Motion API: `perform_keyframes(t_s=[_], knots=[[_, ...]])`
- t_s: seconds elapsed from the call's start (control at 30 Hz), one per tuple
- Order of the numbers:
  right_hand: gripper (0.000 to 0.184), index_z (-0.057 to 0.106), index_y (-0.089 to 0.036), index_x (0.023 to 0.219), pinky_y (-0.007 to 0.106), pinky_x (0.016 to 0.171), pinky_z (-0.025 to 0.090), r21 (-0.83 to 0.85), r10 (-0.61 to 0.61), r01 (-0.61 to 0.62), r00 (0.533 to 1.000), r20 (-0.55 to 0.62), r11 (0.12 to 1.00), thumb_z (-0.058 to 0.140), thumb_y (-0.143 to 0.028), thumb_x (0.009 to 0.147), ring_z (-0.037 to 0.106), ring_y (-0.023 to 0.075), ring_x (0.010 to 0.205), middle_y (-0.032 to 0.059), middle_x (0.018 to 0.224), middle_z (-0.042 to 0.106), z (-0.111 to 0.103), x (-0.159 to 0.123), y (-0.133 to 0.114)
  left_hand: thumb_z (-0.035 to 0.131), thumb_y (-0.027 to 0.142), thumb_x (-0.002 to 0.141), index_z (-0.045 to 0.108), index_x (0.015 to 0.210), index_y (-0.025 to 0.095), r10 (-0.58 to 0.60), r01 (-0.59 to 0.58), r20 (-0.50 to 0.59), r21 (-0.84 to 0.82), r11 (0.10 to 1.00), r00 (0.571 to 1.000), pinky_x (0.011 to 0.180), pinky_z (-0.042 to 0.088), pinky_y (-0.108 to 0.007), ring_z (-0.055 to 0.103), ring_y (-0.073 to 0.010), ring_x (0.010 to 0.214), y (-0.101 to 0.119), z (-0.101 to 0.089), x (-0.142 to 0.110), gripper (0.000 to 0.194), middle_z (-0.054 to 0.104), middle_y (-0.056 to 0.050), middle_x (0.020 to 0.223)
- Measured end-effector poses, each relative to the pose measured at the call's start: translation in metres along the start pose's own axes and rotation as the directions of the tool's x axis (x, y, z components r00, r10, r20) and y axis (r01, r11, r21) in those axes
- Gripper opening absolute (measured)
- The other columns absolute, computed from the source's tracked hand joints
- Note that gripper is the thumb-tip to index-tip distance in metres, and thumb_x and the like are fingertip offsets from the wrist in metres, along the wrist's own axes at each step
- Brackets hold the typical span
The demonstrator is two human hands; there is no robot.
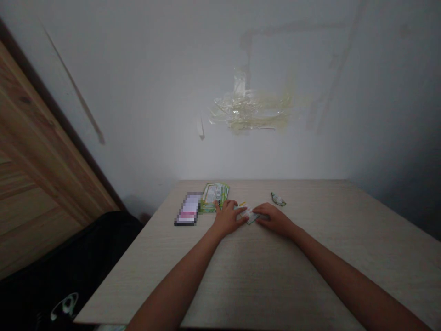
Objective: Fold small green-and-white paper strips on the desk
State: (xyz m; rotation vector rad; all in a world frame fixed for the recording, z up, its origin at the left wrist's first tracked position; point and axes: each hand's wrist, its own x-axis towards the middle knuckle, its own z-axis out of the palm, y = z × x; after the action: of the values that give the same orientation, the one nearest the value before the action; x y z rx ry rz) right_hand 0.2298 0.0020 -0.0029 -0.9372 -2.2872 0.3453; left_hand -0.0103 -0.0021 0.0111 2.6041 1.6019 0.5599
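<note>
Both my arms reach forward across a pale wooden table (pixel 275 276). My left hand (pixel 227 218) lies flat with its fingers spread, its tips touching a small white and green packet (pixel 248 214) and the edge of a stack of green printed packets (pixel 214 196). My right hand (pixel 275 218) rests palm down on the right side of the same small packet, fingers together and pressing it to the table. The packet lies between the two hands, partly covered by them.
A phone (pixel 189 209) with a blurred screen lies left of the green stack. A small torn green wrapper piece (pixel 278 199) lies farther right. A grey wall with tape residue (pixel 251 110) rises behind the table. A wooden panel (pixel 31 174) and a black bag (pixel 58 276) are at left.
</note>
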Motion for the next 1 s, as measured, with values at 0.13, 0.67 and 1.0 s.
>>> perform_keyframes(t_s=[0.13, 0.67, 1.0], knots=[[0.033, 0.067, -0.021, 0.116, 0.042, 0.098, 0.046, -0.001, -0.002, 0.002, 1.0, 0.011, 1.0, 0.065, -0.031, 0.085, 0.059, 0.0248, 0.11, 0.0116, 0.114, 0.067, 0.001, 0.0004, -0.0002, 0.053, 0.062, 0.084, 0.06, 0.123, 0.043, 0.017, -0.017, -0.011, -0.003, 1.0, 1.0, 0.109, 0.002, -0.071, 0.042, -0.0302, 0.124, -0.0007, 0.0014, 0.0006, 0.044, 0.055, -0.005, 0.119], [0.039, 0.067, -0.02, 0.117, 0.042, 0.1, 0.046, 0.002, 0.007, -0.007, 1.0, 0.012, 1.0, 0.068, -0.039, 0.083, 0.059, 0.0247, 0.112, 0.0121, 0.117, 0.066, 0.0034, -0.0001, 0.0055, 0.066, 0.062, 0.075, 0.069, 0.111, 0.034, 0.052, -0.056, -0.074, -0.058, 0.997, 0.996, 0.109, 0.004, -0.071, 0.047, -0.0288, 0.117, -0.0092, 0.0078, 0.0033, 0.046, 0.058, -0.005, 0.109], [0.044, 0.067, -0.021, 0.118, 0.044, 0.099, 0.046, 0.007, -0.003, 0.003, 1.0, 0.005, 1.0, 0.072, -0.041, 0.079, 0.058, 0.0262, 0.112, 0.0129, 0.118, 0.066, 0.0039, 0.0, 0.0057, 0.065, 0.054, 0.08, 0.068, 0.11, 0.039, 0.076, -0.078, -0.017, -0.126, 0.989, 0.997, 0.11, -0.003, -0.07, 0.042, -0.0291, 0.128, -0.0096, 0.0078, 0.0042, 0.034, 0.06, -0.001, 0.128]])
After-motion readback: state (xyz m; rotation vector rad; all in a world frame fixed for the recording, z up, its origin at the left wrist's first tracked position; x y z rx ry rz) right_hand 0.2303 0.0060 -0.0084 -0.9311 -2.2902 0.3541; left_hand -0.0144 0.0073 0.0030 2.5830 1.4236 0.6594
